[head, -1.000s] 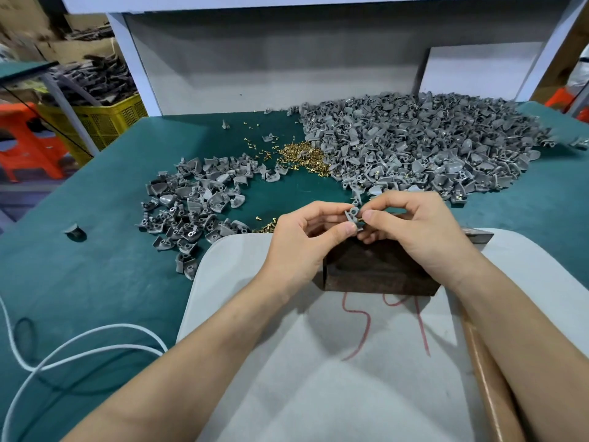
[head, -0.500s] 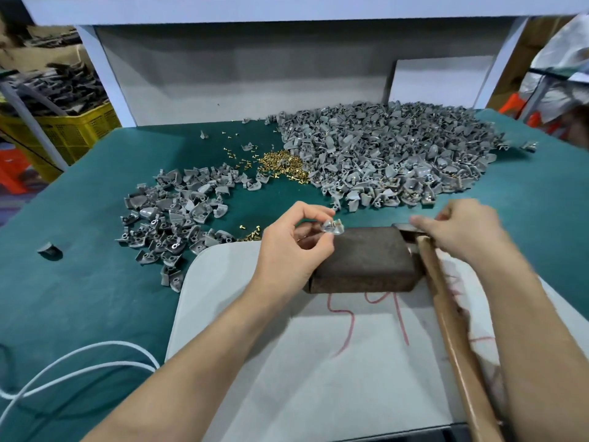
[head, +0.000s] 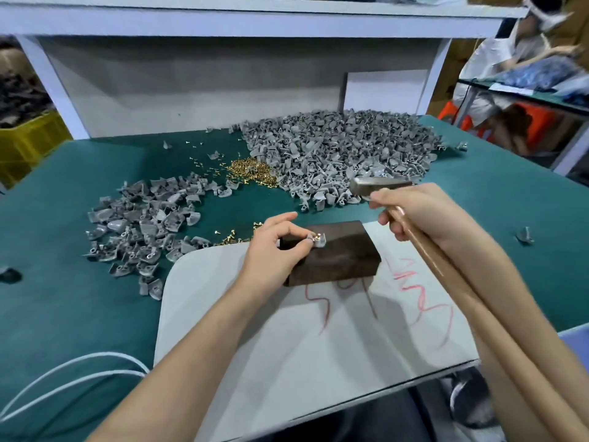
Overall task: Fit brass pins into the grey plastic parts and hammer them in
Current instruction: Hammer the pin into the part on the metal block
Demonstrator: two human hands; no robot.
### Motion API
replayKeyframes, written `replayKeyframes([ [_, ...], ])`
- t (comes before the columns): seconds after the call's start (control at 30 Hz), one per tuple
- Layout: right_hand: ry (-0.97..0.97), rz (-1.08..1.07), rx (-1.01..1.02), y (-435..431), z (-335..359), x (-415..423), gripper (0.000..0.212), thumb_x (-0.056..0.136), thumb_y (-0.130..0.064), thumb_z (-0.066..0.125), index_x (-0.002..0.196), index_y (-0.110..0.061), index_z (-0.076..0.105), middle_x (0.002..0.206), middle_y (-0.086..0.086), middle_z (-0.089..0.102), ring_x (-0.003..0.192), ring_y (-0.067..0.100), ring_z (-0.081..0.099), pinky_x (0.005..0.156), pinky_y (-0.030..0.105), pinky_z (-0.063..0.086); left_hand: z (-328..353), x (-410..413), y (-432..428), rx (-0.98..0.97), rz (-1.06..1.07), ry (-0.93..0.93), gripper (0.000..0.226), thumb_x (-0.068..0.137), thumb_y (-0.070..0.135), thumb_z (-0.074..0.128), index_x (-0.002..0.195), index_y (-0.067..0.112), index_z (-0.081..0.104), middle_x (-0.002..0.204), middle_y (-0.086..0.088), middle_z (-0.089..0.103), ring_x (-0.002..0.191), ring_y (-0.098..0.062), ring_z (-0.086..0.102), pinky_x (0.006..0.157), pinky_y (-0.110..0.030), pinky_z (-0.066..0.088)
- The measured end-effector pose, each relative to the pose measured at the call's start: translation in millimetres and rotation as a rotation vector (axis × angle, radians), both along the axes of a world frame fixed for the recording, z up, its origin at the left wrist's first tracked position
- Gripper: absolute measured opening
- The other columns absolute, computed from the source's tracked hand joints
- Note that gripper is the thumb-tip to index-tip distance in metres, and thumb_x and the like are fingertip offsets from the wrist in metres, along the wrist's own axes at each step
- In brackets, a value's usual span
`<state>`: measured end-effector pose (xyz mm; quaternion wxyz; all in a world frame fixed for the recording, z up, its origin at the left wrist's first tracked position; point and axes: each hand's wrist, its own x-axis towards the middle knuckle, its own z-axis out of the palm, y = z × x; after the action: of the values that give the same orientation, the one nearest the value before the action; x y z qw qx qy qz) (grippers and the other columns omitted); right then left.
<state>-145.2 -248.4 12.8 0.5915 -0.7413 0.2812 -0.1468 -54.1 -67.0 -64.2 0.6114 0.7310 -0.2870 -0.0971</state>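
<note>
- A person is sitting at a green table [head: 63,314], seen from a head camera looking down at both bare forearms.
- The left hand [head: 274,247] is pinching one grey plastic part [head: 319,242] between thumb and fingertips, pressing it onto the top of a dark block [head: 338,256].
- A brass pin [head: 316,237] is standing upright in that part, its head showing above the plastic.
- The right hand [head: 417,215] is gripping the wooden handle of a hammer [head: 452,279] close under the head, fingers curled round it.
- The metal hammer head is hanging in the air, above and to the right of the block, touching nothing.
- The two hands are working apart, the left at the block, the right raised beside it.
- The block is sitting on a white board [head: 318,362] with red scribbles [head: 424,301] on it.
- A large heap of grey parts [head: 344,154] is lying at the back of the table, and a smaller, flatter spread of grey parts [head: 143,224] is lying to the left.
- A heap of loose brass pins [head: 251,172] is lying between the two piles, touching the large heap, and a few more pins [head: 229,239] are lying just left of the block.
- A white cable [head: 63,371] is looping across the near left corner.
- A yellow crate [head: 25,145] is standing beyond the table's left edge.
- Another person [head: 526,43] is sitting at the upper right.
</note>
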Motion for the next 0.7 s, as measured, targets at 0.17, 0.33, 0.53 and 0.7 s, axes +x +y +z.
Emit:
replayKeyframes([
  [0.17,0.056,0.264,-0.318,44,22,3,0.018,0.09,-0.014,0.061,0.074,-0.007,0.056,0.036,-0.003,0.049,0.028,0.009,0.043,0.032,0.014,0.034,0,3,-1,0.021,0.025,-0.039,0.013,0.081,0.002,0.069,0.081,0.014,0.065,0.105,0.011,0.055,0.118,-0.007,0.048,0.072,0.006,0.028],
  [0.33,0.172,0.292,-0.434,53,18,9,0.022,0.091,-0.011,0.058,0.074,-0.008,0.045,0.045,0.005,0.049,0.024,0.011,0.037,0.03,0.015,0.027,-1,4,-1,0.034,0.026,-0.065,0.014,0.081,0.001,0.068,0.08,0.014,0.063,0.112,0.003,0.056,0.115,-0.007,0.049,0.073,0.006,0.028],
  [0.53,0.316,0.331,-0.816,58,17,9,0.044,0.096,-0.02,0.048,0.057,-0.012,0.029,0.049,0.008,0.039,0.04,0.024,0.043,0.033,0.019,0.031,-1,4,-1,0.034,0.0,-0.076,0.021,0.083,-0.001,0.065,0.077,0.018,0.058,0.116,-0.003,0.057,0.101,0.004,0.051,0.079,0.005,0.027],
  [0.7,0.407,0.403,-0.977,68,21,9,0.042,0.1,-0.023,0.041,0.06,-0.013,0.031,0.07,0.004,0.045,0.082,0.031,0.046,0.058,0.027,0.022,-3,5,-1,0.031,0.001,-0.075,0.022,0.082,-0.001,0.065,0.076,0.019,0.058,0.117,-0.003,0.057,0.097,0.006,0.051,0.078,0.005,0.029],
])
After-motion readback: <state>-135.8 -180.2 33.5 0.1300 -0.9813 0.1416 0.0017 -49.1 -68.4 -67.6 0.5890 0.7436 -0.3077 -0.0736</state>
